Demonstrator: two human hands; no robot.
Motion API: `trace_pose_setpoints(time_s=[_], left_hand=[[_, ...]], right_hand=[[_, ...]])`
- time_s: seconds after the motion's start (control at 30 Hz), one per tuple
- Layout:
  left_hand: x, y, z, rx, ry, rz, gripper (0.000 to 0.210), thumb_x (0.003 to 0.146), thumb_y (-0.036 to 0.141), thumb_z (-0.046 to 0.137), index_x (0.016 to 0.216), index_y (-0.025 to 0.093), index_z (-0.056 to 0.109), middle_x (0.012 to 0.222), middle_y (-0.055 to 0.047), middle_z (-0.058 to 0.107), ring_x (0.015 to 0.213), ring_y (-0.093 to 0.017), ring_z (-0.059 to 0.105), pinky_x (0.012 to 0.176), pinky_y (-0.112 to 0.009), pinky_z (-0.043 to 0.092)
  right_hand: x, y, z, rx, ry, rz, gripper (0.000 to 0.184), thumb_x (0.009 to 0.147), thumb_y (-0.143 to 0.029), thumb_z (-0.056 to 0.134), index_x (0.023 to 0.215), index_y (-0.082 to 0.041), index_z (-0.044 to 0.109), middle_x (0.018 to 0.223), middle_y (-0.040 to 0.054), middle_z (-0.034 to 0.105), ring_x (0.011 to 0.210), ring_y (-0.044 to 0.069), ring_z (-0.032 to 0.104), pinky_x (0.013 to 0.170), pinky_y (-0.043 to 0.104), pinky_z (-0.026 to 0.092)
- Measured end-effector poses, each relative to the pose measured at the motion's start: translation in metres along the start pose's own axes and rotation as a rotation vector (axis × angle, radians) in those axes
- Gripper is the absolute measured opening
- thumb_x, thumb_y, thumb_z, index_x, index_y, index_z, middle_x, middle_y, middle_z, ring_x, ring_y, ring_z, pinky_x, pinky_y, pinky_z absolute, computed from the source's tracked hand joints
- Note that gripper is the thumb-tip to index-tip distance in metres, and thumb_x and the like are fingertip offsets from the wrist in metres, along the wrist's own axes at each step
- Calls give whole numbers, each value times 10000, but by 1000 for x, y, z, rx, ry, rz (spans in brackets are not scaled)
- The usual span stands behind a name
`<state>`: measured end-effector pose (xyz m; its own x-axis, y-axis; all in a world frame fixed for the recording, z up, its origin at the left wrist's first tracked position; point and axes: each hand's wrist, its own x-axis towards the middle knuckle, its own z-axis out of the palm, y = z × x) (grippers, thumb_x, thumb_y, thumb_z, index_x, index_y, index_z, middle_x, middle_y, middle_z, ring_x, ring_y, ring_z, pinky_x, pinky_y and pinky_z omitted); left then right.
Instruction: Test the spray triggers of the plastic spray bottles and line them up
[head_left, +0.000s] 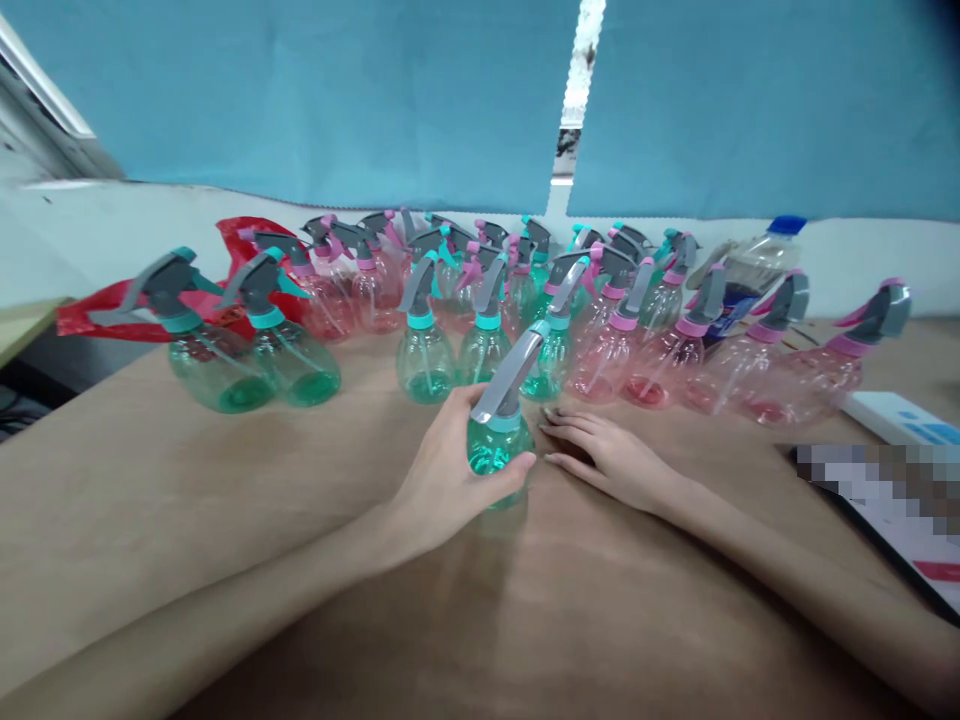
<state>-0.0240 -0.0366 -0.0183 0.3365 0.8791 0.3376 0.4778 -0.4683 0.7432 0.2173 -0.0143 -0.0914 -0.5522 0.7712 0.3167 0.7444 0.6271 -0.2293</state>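
Observation:
My left hand [442,470] is wrapped round the body of a clear green spray bottle [501,450] with a grey trigger head and a turquoise collar. The bottle is upright, low over the table or on it; I cannot tell which. Just right of it, my right hand [600,450] rests palm down, its fingers slightly spread and pointing at the bottle without holding anything. Close behind stand more green spray bottles [426,362], and to their right a row of pink spray bottles [600,370].
Two green spray bottles [221,368] stand at the left by a red plastic bag [112,310]. A large bottle with a blue cap [761,258] is at the back right. Nearer on the right lie a white box [900,412] and a dark-edged flat object [877,530]. Blue cloth [337,100] hangs behind.

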Motion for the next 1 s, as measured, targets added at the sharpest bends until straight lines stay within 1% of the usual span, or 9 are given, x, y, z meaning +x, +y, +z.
trace_pose_setpoints(time_s=[0.13,0.23,0.37,0.47,0.57,0.67,0.77,0.9,1.0], left_hand=[[-10,-8,-7,57,0,30,459,791,329,694,1179,200,485,1185,-86,593,1129,-266,558,967,-452,448],[-16,-17,-22,151,25,37,455,808,385,687,1176,201,494,1176,-86,596,1131,-272,557,966,-452,454],[-23,-38,-55,322,141,79,469,831,427,667,1209,210,495,1215,-89,549,1157,-267,537,993,-441,445],[-26,-57,-84,397,248,31,403,828,461,662,1106,187,560,1145,-83,561,1114,-264,560,975,-428,464],[-23,-73,-110,428,313,-13,434,790,480,692,1080,177,577,1098,-76,588,1063,-267,592,945,-430,483],[-14,-84,-125,386,298,-37,504,773,498,700,1129,167,568,1131,-94,615,1067,-274,606,927,-421,498],[-3,-89,-128,329,288,-60,585,771,471,705,1229,162,510,1228,-118,618,1133,-285,597,943,-428,499],[8,-90,-125,341,265,-82,604,786,453,692,1267,153,483,1307,-148,590,1197,-303,571,987,-448,476],[16,-90,-126,363,251,-89,601,791,447,693,1269,152,481,1329,-158,580,1229,-319,552,1011,-468,455]], right_hand=[[13,-15,-6,-111,-23,67,321,961,-396,471,1123,-196,662,1161,113,690,1082,289,641,856,447,545],[26,-31,-16,-115,10,143,271,961,-364,467,1066,-225,675,1059,71,720,910,258,695,731,389,551],[50,-51,-26,-34,113,150,244,946,-378,501,1068,-239,660,993,39,714,659,176,680,645,325,512],[75,-63,-27,32,202,116,275,937,-398,511,1096,-215,641,1040,58,686,596,153,652,682,341,511],[102,-74,-21,53,260,131,372,919,-424,526,1201,-188,590,1140,103,655,653,185,667,773,398,515],[126,-82,-11,61,271,179,509,886,-441,562,1307,-159,516,1244,153,619,949,296,670,879,465,493],[144,-88,-1,87,273,223,604,858,-445,586,1363,-138,463,1284,178,602,1150,369,583,928,516,466],[160,-91,3,144,247,292,687,831,-482,604,1375,-96,437,1333,220,560,1200,390,548,947,533,452],[168,-92,3,175,205,363,787,809,-571,600,1375,-58,409,1314,251,560,1182,395,560,928,513,466]])
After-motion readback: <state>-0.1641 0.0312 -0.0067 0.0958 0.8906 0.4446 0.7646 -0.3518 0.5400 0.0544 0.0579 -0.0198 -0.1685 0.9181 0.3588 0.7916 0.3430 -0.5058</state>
